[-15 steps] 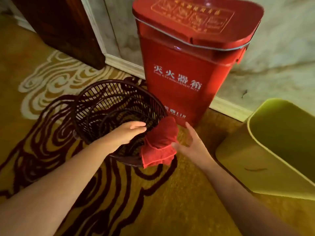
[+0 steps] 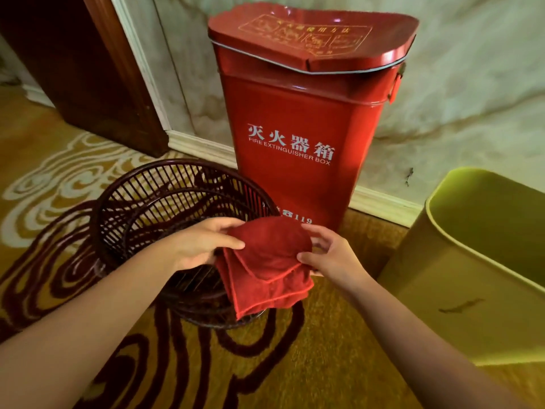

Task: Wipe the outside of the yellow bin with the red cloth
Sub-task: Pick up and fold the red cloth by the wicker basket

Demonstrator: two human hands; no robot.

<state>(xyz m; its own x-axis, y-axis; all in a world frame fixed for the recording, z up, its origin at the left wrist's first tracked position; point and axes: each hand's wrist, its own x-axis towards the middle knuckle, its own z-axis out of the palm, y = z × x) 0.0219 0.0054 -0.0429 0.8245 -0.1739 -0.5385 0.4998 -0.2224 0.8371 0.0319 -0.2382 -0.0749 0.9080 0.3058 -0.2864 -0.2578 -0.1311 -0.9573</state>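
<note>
We see the red cloth (image 2: 267, 267) gripped by the left hand (image 2: 198, 246) and pinched by the right hand (image 2: 327, 255), above the dark wicker basket (image 2: 141, 214). The yellow bin (image 2: 460, 293) stands tilted, well right, untouched.

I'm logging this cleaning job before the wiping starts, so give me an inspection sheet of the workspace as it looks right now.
Surface: patterned gold and dark red carpet; everything stands on it.
Job's things: red cloth, folded, held above the near rim of the wicker basket; yellow bin at the right, open, tilted, a dark streak on its outer wall, not yet touched by the cloth.
Clutter: dark wicker basket; red fire extinguisher box against the wall, lid shut.
Grippers: left hand grips the cloth's left edge; right hand pinches its right edge.
Cables: nothing seen.
Surroundings: marbled wall with white skirting; dark wooden door frame at the left.
</note>
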